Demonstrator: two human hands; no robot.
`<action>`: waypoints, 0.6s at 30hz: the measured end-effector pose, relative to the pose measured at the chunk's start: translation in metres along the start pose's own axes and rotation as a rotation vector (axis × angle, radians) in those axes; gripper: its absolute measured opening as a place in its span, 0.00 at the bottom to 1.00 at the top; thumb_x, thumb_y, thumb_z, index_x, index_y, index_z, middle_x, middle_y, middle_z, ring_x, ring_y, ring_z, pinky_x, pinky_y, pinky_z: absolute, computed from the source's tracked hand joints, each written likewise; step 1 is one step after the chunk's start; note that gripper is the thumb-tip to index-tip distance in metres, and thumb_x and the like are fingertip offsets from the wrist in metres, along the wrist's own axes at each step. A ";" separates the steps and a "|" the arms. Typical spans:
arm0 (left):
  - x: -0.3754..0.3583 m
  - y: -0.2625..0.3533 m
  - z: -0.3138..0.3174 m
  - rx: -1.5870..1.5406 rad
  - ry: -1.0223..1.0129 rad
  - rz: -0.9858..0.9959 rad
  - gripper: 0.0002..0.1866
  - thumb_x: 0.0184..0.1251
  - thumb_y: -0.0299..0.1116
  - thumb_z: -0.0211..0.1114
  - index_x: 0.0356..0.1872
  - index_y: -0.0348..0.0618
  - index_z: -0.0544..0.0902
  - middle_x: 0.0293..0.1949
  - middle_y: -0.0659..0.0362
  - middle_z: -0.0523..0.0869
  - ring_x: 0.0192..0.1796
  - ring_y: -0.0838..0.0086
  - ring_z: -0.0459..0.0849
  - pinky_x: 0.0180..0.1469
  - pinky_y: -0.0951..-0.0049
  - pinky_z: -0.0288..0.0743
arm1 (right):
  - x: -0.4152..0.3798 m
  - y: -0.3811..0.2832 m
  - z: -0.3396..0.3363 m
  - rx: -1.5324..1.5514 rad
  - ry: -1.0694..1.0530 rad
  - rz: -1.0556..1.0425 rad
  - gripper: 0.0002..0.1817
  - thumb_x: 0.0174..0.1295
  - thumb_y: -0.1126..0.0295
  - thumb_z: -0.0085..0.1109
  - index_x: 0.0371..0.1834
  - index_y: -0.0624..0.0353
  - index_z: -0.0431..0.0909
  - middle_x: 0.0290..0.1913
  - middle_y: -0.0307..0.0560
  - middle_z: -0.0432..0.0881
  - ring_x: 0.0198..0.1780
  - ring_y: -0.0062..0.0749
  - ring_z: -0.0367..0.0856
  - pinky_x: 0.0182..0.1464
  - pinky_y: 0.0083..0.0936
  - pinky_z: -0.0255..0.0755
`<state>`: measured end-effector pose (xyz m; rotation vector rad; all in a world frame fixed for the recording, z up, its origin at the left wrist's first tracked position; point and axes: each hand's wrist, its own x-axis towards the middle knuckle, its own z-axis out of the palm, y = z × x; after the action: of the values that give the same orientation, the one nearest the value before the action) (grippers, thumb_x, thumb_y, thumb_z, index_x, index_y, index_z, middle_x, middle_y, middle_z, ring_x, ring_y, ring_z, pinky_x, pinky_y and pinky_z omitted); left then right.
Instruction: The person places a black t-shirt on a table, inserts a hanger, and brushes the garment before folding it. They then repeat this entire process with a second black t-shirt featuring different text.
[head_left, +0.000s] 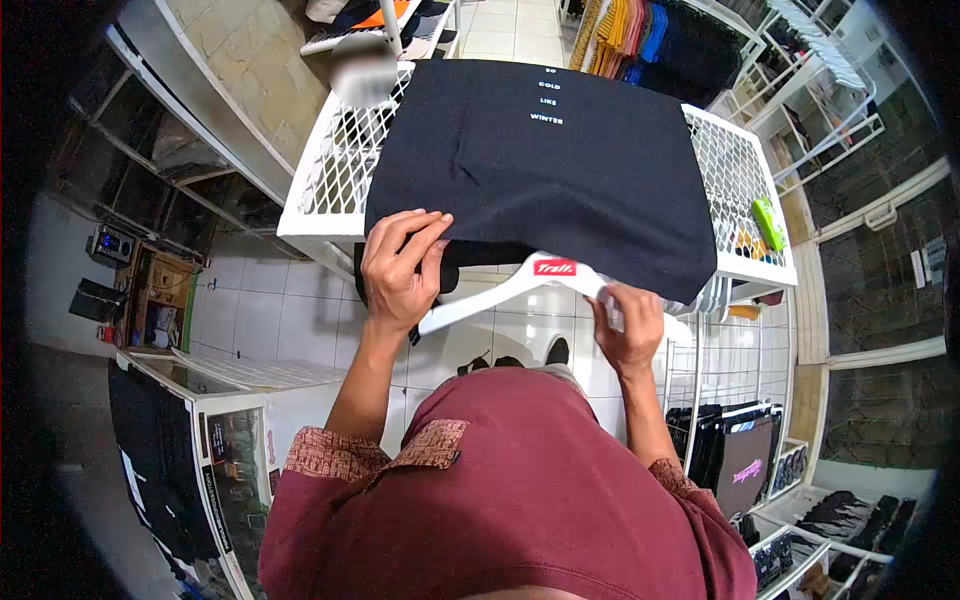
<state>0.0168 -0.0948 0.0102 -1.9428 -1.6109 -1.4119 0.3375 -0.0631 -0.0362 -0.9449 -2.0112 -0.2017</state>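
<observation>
A black shirt (560, 175) with small white lettering, "COLD LIKE WINTER" legible, lies spread over the white mesh table, its near edge drooping over the front. My left hand (405, 265) pinches that near edge at its left corner, thumb against fingers. Below the cloth is a white clothes hanger (500, 293) with a red label in its middle; its hook is not visible. My right hand (630, 325) grips the hanger's right arm, close under the shirt's edge. The hanger's left end sticks out beside my left wrist.
Bare mesh shows at both sides of the white table (325, 185). A bright green object (768, 224) lies on its right end. Hanging clothes (625, 40) fill a rack behind. A glass-fronted cabinet (238, 450) stands at left, folded dark garments (735, 445) at lower right.
</observation>
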 end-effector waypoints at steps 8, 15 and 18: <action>-0.001 0.007 -0.004 -0.036 -0.048 -0.012 0.15 0.58 0.23 0.74 0.47 0.44 0.92 0.46 0.57 0.90 0.53 0.60 0.87 0.56 0.62 0.80 | 0.025 0.008 -0.031 -0.052 -0.004 0.100 0.27 0.49 0.68 0.85 0.48 0.58 0.78 0.52 0.53 0.76 0.43 0.43 0.86 0.38 0.34 0.84; 0.007 0.008 -0.010 -0.054 -0.026 -0.022 0.13 0.58 0.22 0.73 0.46 0.43 0.92 0.45 0.57 0.91 0.52 0.60 0.87 0.54 0.62 0.80 | 0.046 -0.003 -0.006 -0.045 -0.027 0.198 0.25 0.51 0.66 0.85 0.47 0.58 0.80 0.54 0.52 0.76 0.39 0.44 0.88 0.36 0.35 0.86; 0.007 0.010 -0.017 -0.031 -0.044 -0.020 0.13 0.57 0.21 0.73 0.44 0.44 0.92 0.43 0.59 0.90 0.52 0.61 0.87 0.54 0.62 0.80 | 0.051 0.008 -0.021 -0.128 0.002 0.384 0.25 0.50 0.73 0.80 0.51 0.58 0.79 0.53 0.53 0.77 0.53 0.52 0.84 0.45 0.39 0.86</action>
<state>0.0159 -0.1058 0.0279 -1.9943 -1.6415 -1.4194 0.3398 -0.0395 0.0138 -1.3898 -1.7899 -0.1191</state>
